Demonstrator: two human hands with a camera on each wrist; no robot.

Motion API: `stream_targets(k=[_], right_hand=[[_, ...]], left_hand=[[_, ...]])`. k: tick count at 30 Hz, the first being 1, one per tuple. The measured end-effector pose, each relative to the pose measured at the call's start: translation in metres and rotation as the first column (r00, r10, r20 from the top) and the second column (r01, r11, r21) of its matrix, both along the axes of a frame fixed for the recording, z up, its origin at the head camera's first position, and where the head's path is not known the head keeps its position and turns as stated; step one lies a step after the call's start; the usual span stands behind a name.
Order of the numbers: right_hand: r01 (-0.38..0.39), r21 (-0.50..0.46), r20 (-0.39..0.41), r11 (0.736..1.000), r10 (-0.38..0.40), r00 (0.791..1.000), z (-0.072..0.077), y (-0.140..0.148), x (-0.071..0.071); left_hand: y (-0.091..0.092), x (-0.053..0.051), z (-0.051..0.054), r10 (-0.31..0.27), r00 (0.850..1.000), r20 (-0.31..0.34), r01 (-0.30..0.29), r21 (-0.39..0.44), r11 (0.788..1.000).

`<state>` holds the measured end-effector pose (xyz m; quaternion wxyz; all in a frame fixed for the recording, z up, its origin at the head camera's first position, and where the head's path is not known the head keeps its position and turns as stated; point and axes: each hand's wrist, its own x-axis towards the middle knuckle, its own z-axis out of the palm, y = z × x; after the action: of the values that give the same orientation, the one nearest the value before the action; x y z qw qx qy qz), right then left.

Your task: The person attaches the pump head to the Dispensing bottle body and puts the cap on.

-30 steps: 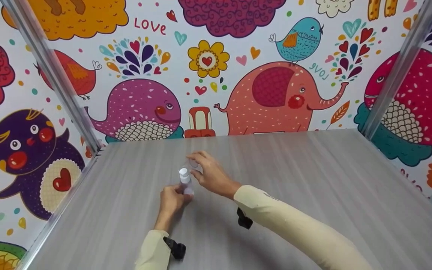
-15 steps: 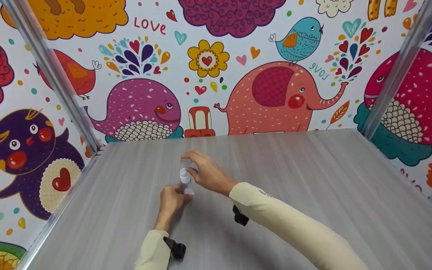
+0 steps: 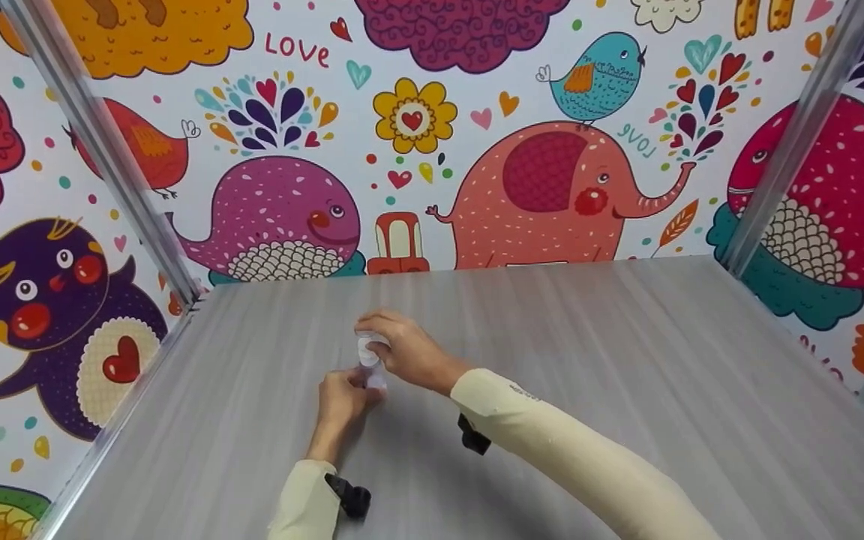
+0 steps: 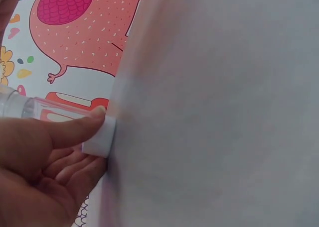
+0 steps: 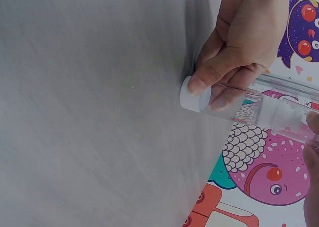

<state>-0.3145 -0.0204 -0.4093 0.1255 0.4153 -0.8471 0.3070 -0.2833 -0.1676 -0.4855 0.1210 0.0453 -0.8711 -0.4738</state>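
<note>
A slim clear bottle [image 5: 245, 112] with a white base [image 4: 99, 137] and a whitish top stands upright on the table. My left hand [image 3: 342, 401] grips it low down, thumb and fingers around the base. At the bottle's upper end, my right hand [image 3: 413, 352] pinches a clear cap [image 5: 300, 123] between thumb and fingers. The cap surrounds the white top; how far down it sits cannot be told. In the right wrist view only the right fingertips show at the right edge, while the left hand is seen whole.
The grey wood-grain table [image 3: 589, 375] spreads around both hands. Behind it rises a wall [image 3: 507, 45] printed with cartoon animals. Metal posts [image 3: 113, 161] stand at the corners. A black wrist camera [image 3: 349, 496] hangs at each forearm.
My right hand has moved left and then down with the clear cap, from beside the bottle's white top to over it. The left hand and the bottle have stayed in place.
</note>
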Motion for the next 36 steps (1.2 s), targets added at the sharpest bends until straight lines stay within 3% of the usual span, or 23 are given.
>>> stream_targets(k=[11, 15, 22, 31, 36], right_hand=[[0.012, 0.028, 0.017, 1.000, -0.012, 1.000, -0.013, -0.003, 0.004], [0.015, 0.037, 0.005, 0.999, -0.015, 1.000, -0.013, -0.003, 0.003], [0.007, 0.093, 0.008, 0.996, -0.007, 1.000, -0.009, -0.005, 0.002], [0.029, 0.143, -0.108, 0.989, -0.014, 0.994, -0.011, -0.005, 0.002], [0.018, 0.111, -0.090, 0.994, -0.008, 0.996, -0.013, -0.006, 0.003]], left_hand=[[0.002, 0.001, -0.002, -0.007, 0.999, -0.038, 0.006, -0.032, 0.999], [0.002, 0.000, 0.000, -0.003, 1.000, -0.019, 0.002, -0.020, 1.000], [0.001, 0.000, 0.000, 0.009, 0.999, -0.044, -0.012, -0.063, 0.998], [0.001, -0.003, 0.000, 0.005, 0.999, -0.034, -0.006, -0.055, 0.998], [0.001, -0.001, 0.001, 0.014, 1.000, -0.014, -0.014, -0.071, 0.997]])
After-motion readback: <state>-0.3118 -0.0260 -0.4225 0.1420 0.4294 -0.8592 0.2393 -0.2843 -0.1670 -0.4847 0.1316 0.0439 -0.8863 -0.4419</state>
